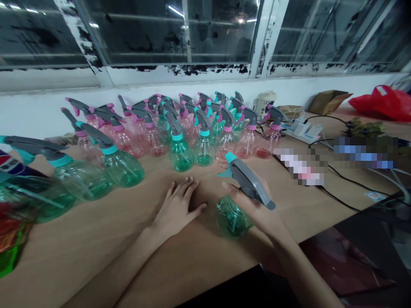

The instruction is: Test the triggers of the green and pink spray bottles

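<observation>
My right hand [253,207] is wrapped round the neck of a green spray bottle [233,220] with a grey and turquoise trigger head. The bottle is upright, its nozzle pointing to the left, and part of its neck is hidden by my fingers. My left hand [181,203] lies flat on the wooden table [180,261], fingers spread, holding nothing. Just beyond it stands another green spray bottle [181,154], beside a clearer one with a turquoise collar [204,147].
Many pink and green spray bottles [128,139] crowd the back along the wall. More green ones [83,179] stand at the left, near a blue can [16,164]. At right are a power strip [302,130], black cables [345,182] and a red bag [382,102].
</observation>
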### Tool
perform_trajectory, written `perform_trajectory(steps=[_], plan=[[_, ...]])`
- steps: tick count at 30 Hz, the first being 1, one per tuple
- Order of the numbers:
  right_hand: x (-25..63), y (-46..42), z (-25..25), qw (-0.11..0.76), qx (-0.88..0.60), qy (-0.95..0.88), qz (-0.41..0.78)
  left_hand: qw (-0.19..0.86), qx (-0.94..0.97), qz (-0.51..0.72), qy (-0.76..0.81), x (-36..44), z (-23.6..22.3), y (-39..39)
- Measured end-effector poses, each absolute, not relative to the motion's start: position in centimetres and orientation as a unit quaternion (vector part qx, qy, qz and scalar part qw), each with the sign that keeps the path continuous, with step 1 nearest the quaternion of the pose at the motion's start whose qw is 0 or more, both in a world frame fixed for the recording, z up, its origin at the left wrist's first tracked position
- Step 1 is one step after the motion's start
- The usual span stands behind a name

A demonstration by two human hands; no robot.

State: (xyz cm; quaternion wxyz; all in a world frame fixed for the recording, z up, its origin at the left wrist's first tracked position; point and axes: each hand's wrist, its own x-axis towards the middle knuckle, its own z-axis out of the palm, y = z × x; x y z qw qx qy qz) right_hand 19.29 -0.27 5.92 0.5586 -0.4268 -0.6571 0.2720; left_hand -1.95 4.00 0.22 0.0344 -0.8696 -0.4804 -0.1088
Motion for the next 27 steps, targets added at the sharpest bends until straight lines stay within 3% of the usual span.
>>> perform_trajectory(steps=[27], plan=[[19.2, -0.3, 6.3, 0.543, -0.441, -0.661, 0.273, 0.036, -0.871, -0.110, -0.478, -2.0, 0.0, 4.1]])
